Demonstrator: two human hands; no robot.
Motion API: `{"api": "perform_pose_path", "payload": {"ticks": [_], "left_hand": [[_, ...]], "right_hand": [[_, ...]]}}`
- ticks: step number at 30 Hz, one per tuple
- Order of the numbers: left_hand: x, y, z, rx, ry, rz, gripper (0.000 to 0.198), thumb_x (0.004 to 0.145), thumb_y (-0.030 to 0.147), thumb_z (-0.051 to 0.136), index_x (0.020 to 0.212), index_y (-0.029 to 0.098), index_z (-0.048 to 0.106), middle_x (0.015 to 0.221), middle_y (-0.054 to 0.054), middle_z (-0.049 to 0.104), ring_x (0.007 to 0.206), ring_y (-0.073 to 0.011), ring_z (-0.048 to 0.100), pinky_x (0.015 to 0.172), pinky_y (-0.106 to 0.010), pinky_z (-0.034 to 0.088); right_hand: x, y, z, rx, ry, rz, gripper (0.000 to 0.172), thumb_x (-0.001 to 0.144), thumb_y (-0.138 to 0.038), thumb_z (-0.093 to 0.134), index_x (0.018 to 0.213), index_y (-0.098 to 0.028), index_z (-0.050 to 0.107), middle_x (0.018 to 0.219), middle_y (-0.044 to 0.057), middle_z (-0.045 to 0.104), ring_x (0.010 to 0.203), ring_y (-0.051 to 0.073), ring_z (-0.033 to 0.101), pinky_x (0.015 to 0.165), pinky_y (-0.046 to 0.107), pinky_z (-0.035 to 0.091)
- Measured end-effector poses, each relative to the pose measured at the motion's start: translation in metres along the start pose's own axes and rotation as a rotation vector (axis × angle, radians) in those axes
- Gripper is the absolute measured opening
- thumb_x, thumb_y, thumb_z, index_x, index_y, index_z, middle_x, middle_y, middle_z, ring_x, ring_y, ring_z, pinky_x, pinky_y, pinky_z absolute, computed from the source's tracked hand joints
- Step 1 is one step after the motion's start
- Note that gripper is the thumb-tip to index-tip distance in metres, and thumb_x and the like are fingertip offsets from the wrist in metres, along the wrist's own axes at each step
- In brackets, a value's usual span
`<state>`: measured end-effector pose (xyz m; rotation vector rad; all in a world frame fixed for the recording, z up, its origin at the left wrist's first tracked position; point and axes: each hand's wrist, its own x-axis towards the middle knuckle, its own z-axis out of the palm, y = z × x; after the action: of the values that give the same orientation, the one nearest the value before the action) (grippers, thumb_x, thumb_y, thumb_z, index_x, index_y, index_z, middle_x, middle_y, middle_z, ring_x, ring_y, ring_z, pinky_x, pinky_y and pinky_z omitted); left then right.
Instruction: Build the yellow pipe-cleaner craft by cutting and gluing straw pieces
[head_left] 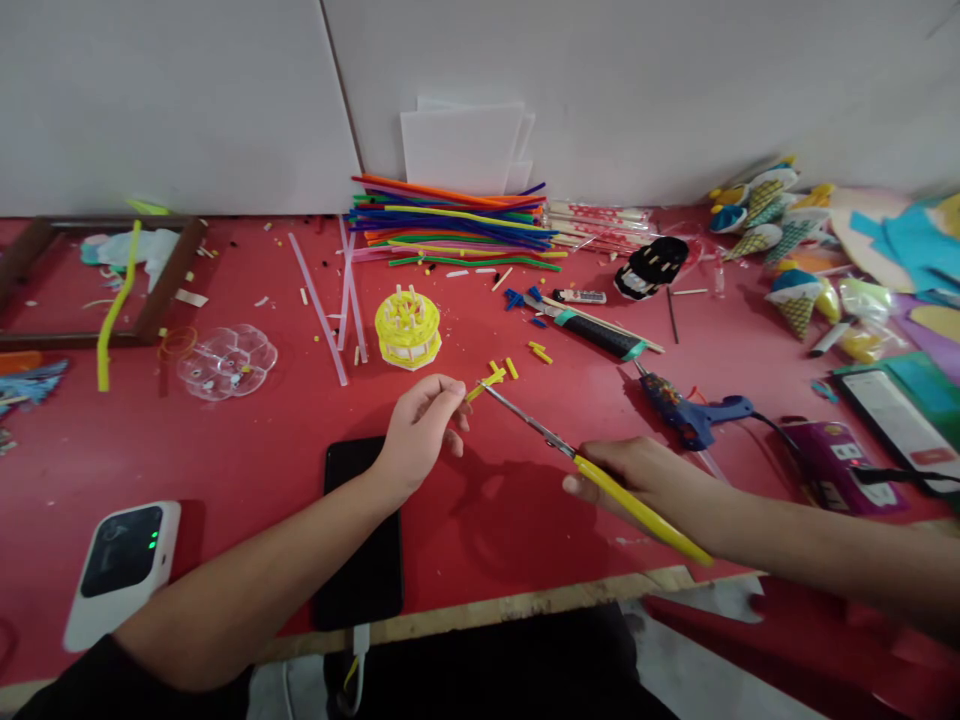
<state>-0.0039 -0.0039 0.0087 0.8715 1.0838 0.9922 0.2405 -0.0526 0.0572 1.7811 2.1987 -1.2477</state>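
My left hand (422, 428) pinches a short yellow straw piece (484, 383) above the red table (247, 450). My right hand (637, 478) grips yellow-handled scissors (592, 470), whose metal blades reach left to the straw's end. Several cut yellow straw bits (512, 367) lie just beyond the blades. A small round yellow straw-and-stick model (408, 328) stands behind my left hand.
A pile of coloured straws (457, 225) lies at the back. A blue glue gun (694, 412), a black-handled knife (600, 335), a black phone (360, 530), a white device (124, 570), a clear flower tray (227, 361), clear straws (322, 310) and paper cones (772, 225) surround the hands.
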Motion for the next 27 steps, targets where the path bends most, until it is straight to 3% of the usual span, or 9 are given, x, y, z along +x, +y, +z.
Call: {"api": "perform_pose_path", "payload": {"ticks": [9,27], "left_hand": [[0.0033,-0.0079,-0.0044,0.155,-0.059,0.013,0.026,0.083,0.040,0.075,0.072,0.019,0.064,0.053,0.003,0.060,0.037,-0.0075,0.052,0.040,-0.019,0.038],[0.0042,-0.0066,-0.0025,0.196,-0.038,0.037,0.019,0.079,0.036,0.071,0.072,0.019,0.067,0.054,0.005,0.056,0.042,-0.0059,0.046,0.043,-0.019,0.034]], "right_hand": [[-0.0008,-0.0022,0.0028,0.057,-0.070,0.040,0.079,0.085,-0.098,0.027,0.065,-0.023,0.043,0.058,-0.003,0.043,0.055,0.010,0.034,0.053,0.028,0.028],[-0.0008,-0.0015,0.0039,0.067,-0.049,-0.036,0.077,0.088,-0.095,0.027,0.064,-0.023,0.039,0.057,-0.004,0.040,0.055,0.010,0.031,0.052,0.027,0.028]]}}
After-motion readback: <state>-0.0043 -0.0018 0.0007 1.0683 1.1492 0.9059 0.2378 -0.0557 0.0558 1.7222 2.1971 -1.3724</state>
